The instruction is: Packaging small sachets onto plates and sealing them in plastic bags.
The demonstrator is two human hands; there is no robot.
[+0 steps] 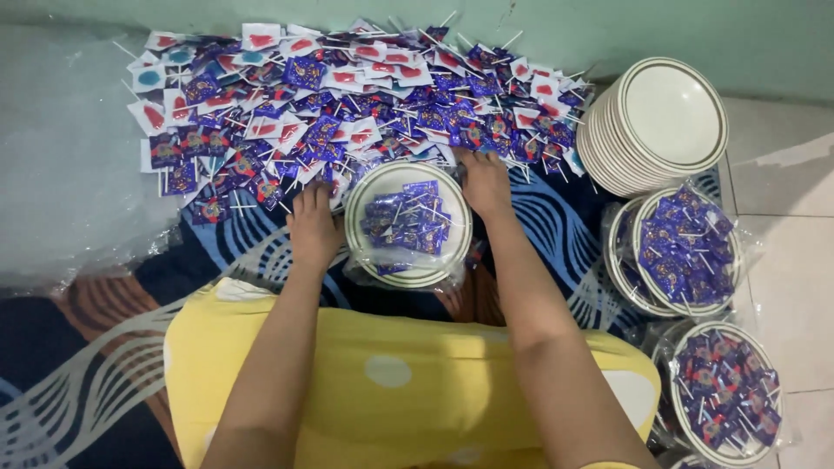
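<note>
Nearest the camera is the person's lap in yellow cloth (pixel 391 365), with both forearms reaching forward over a dark blue patterned mat (pixel 556 230) spread on the floor. Between the hands sits a white plate (pixel 408 224) with a green rim, resting in a clear plastic bag and carrying a small heap of wrapped lollipops (pixel 407 217) in purple packets; it looks only partly filled beside the finished ones. The left hand (pixel 313 227) lies palm down just left of the plate, at the near edge of the big pile, fingers bent onto the packets there; whether its grip has closed on one I cannot tell. The right hand (pixel 484 181) reaches just past the plate's right rim into the pile, fingers curled among the packets, and again the pictures do not show whether that grip holds anything. To the right, two bagged plates (pixel 686 252) are already heaped with purple packets, and a third filled plate (pixel 725 393) lies nearest the lower corner, with the rim of one more just showing at the bottom edge. So several plates look done and one is under way. Farther off, a tall stack of empty plates (pixel 656 126) leans on the tiled floor, which suggests much is left. Farthest, along the green wall (pixel 608 30), the big pile of loose lollipops (pixel 347 104) spreads wide, purple packets mixed with white ones showing red and blue.
</note>
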